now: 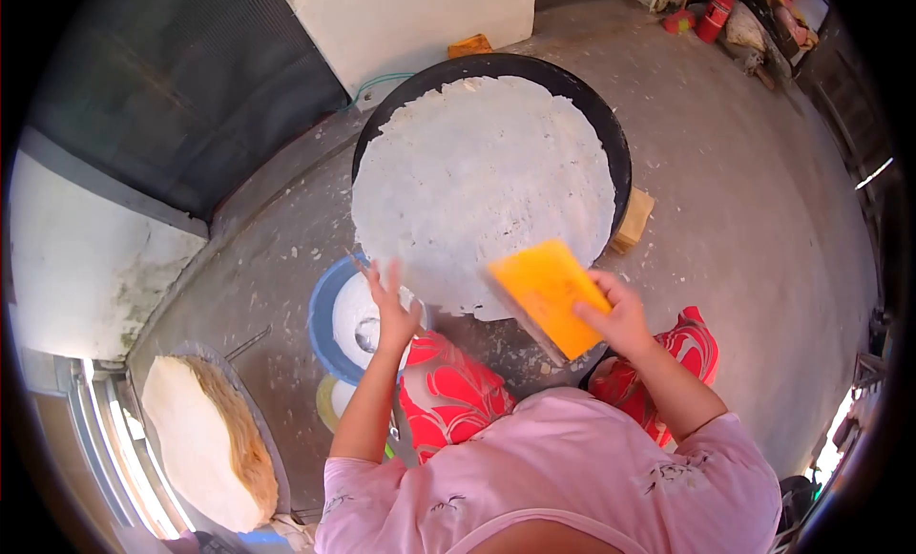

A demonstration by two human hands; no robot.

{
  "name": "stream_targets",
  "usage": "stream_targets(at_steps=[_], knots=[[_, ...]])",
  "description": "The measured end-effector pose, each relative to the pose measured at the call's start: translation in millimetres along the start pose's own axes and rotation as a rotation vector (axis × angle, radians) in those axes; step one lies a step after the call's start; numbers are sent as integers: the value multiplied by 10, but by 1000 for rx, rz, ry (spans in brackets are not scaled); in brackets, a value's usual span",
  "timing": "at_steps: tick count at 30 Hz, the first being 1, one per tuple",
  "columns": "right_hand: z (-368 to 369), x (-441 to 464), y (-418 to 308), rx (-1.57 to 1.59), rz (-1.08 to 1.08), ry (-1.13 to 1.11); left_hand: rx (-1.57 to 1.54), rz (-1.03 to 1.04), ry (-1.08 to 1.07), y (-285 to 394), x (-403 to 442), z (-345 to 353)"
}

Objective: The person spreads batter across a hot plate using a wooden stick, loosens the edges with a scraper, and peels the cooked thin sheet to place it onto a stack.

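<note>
My right hand [625, 317] grips a flat, rectangular orange scraper [551, 296] by its right side. The scraper is tilted just above the near edge of a large round black pan [618, 153]. A thin, off-white sheet of batter [482, 177] with a ragged rim covers most of the pan and overhangs its near side. My left hand [393, 306] is empty, fingers spread and slightly blurred, over the right part of a blue basin [324, 315]. White batter [351, 311] fills the basin, with a round shiny ladle bowl [367, 334] in it.
A tall stack of thin flat sheets [205, 439] stands at lower left. Beside my left knee is a smaller pale container [334, 398], partly hidden by my arm. Wooden blocks [634, 220] sit by the pan's right edge. A white wall [410, 29] rises behind the pan.
</note>
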State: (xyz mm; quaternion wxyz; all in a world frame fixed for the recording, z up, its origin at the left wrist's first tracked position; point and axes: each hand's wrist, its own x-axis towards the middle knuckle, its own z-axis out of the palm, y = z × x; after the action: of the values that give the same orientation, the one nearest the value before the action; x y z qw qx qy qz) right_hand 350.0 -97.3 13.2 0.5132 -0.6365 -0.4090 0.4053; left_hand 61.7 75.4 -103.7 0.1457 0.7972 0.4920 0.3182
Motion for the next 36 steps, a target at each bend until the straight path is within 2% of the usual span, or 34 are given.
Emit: stream_targets(at_steps=[1,3,4,5,7,8,9,10,11,13,15,17,19,21,22,24,25,27,29,30,31,32,34,36], knots=[[-29,35,-23,0,-7,-8,4,-3,9,81,85,-58],[-64,121,-102,693,195,22,-949,-1240,40,230,329,-148],[-56,136,-191,730,208,27,-958,-1334,-56,11,366,-75],[-64,159,-204,727,200,17,-965,-1329,-45,-174,382,13],[-115,223,-161,431,198,-5,-754,-1003,-106,-284,519,47],[-103,282,-112,427,189,-11,-658,-808,80,-325,666,37],[-79,348,-43,186,73,-3,-555,-614,260,-347,841,1],[-68,416,-38,-53,-45,2,-419,-475,244,-254,1051,-219],[-27,481,-136,-56,-56,-10,-281,-335,230,-92,1276,-555],[147,650,-403,-466,-217,58,-172,-158,185,138,1648,-1082],[322,871,-594,-508,-411,98,-253,-20,111,374,1857,-1628],[508,1038,-976,-480,-432,59,-356,119,99,610,1880,-2133],[686,1346,-1197,-526,-643,168,-210,223,63,874,1719,-2669],[884,1554,-1544,-558,-622,208,-213,293,87,913,1536,-3018],[1006,1645,-1690,-554,-634,202,-224,261,118,927,1422,-3152],[1260,1823,-1957,-546,-724,343,-222,255,175,812,1204,-3331],[1370,1972,-2025,-540,-738,326,-226,250,216,735,1115,-3436],[1662,2207,-2075,-618,-766,43,-177,165,249,394,964,-3596],[2008,1944,-2377,-647,-799,-53,-136,-91,363,34,847,-3750],[2186,1770,-2571,-683,-813,-121,-119,-117,387,-173,790,-3880],[2363,1651,-2730,-673,-829,-156,-7,-226,435,-400,746,-4037],[2549,1547,-2903,-684,-1001,-153,105,-336,481,-625,696,-4234],[2916,1292,-3214,-638,-1277,-115,56,-391,542,-1069,536,-4751],[3160,912,-3469,-560,-1390,-122,-119,-300,753,-850,202,-5244]])
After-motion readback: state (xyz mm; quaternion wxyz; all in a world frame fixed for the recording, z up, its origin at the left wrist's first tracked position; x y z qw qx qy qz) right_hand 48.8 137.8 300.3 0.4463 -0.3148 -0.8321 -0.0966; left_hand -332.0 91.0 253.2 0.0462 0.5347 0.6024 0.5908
